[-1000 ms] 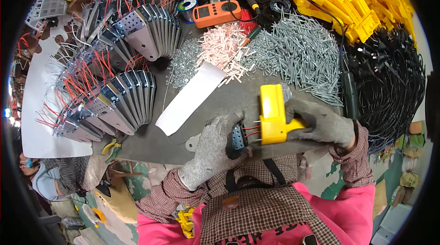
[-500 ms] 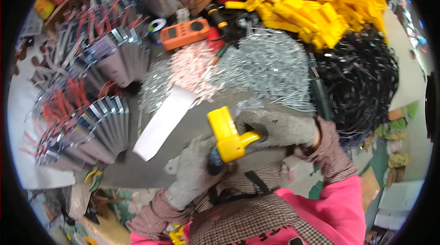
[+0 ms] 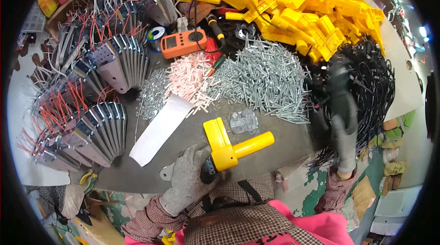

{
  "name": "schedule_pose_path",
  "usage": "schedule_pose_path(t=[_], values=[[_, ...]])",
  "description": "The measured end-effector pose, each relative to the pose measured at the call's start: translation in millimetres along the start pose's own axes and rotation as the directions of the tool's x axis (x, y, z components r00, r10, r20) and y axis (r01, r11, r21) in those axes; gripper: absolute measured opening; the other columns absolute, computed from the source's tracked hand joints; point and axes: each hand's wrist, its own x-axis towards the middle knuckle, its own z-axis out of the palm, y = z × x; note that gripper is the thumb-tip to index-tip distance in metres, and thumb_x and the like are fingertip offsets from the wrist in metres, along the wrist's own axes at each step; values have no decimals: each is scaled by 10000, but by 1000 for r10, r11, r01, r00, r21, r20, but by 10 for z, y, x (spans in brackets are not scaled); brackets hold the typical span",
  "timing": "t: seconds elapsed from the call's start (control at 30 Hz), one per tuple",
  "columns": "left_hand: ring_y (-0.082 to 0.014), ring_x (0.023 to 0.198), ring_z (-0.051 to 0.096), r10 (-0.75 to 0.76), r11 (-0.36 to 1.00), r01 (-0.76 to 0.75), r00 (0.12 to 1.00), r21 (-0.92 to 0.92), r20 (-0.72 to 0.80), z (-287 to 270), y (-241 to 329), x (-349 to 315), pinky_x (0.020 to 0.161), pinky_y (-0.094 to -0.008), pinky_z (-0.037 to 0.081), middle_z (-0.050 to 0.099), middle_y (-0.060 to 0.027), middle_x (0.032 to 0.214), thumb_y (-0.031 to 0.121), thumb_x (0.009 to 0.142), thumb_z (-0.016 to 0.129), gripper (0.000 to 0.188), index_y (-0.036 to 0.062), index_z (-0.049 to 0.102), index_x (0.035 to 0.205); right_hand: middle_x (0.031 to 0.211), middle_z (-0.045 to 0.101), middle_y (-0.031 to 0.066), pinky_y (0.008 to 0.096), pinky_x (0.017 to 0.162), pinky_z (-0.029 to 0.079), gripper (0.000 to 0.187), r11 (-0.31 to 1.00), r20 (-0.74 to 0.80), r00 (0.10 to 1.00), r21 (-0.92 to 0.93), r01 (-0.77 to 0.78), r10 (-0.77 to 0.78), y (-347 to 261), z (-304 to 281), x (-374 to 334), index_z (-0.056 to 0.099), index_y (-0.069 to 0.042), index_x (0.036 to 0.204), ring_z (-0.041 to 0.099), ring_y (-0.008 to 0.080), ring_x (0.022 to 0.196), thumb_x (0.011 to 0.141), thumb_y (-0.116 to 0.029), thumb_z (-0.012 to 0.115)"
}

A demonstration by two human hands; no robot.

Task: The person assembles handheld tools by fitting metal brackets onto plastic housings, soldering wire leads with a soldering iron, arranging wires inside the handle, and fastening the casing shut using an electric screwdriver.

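My left hand (image 3: 187,178), in a grey glove, is closed around a yellow plastic housing (image 3: 220,142) with a round stub handle pointing right. A rounded metal plate end (image 3: 167,172) sticks out on the other side of this hand. My gloved right hand (image 3: 343,107) reaches over the pile of black cables (image 3: 378,82) at the right. It is smeared by motion, so its fingers and anything in them cannot be made out. A small clear plastic piece (image 3: 244,121) lies on the table just beyond the yellow housing.
A white paper strip (image 3: 160,130) lies left of the middle. Behind are silver screws (image 3: 270,78), pink sleeves (image 3: 188,73), an orange meter (image 3: 184,43) and a yellow parts heap (image 3: 311,16). Wired metal plates (image 3: 110,64) stand at left, near yellow-green pliers (image 3: 89,179).
My right hand has let go of the yellow housing and moved right to the black cables. The housing stays in my left hand, its stub handle and the clear plastic piece now uncovered.
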Motion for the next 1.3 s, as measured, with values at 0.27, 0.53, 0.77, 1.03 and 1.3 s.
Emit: schedule_pose_path(t=[0.27,0.53,0.77,1.03,1.3], values=[[-426,1084,574,40,997,-36,998,65,-55,54,70,83,912,-499,468,574,-224,1185,264,633,889,742,39,515,1234,1235,524,101,430,1050,408,429,87,132,989,988,-127,-63,58,1028,105,466,-82,1269,583,182,1015,932,-265,658],[-411,1097,576,-67,991,64,997,117,25,-21,85,80,945,-488,459,586,-215,1186,357,634,879,690,26,631,1186,919,489,32,370,871,432,296,-264,157,983,956,-128,91,333,1349,-99,515,-109,1191,498,121,768,952,-236,635],[-408,1066,590,-113,993,114,993,34,-10,4,46,48,920,-475,478,592,-215,1173,341,648,867,684,36,620,1208,912,549,57,386,861,458,300,-291,186,977,945,-148,106,239,1472,-137,516,-118,1206,531,141,757,950,-217,636],[-370,1094,581,-68,977,125,950,172,-305,-432,-230,135,940,-454,484,544,-186,1211,222,793,758,555,55,481,1244,1205,581,100,422,939,473,566,-248,149,988,959,-134,42,396,1434,-152,384,-198,1488,515,151,828,974,-260,609],[-329,866,667,-342,545,296,933,784,-115,-906,-759,432,792,-435,543,629,-163,941,41,753,646,211,-2,645,960,1058,523,68,357,903,463,511,-72,146,983,988,-138,114,185,1498,-217,430,-124,1439,518,134,829,974,-238,608]])
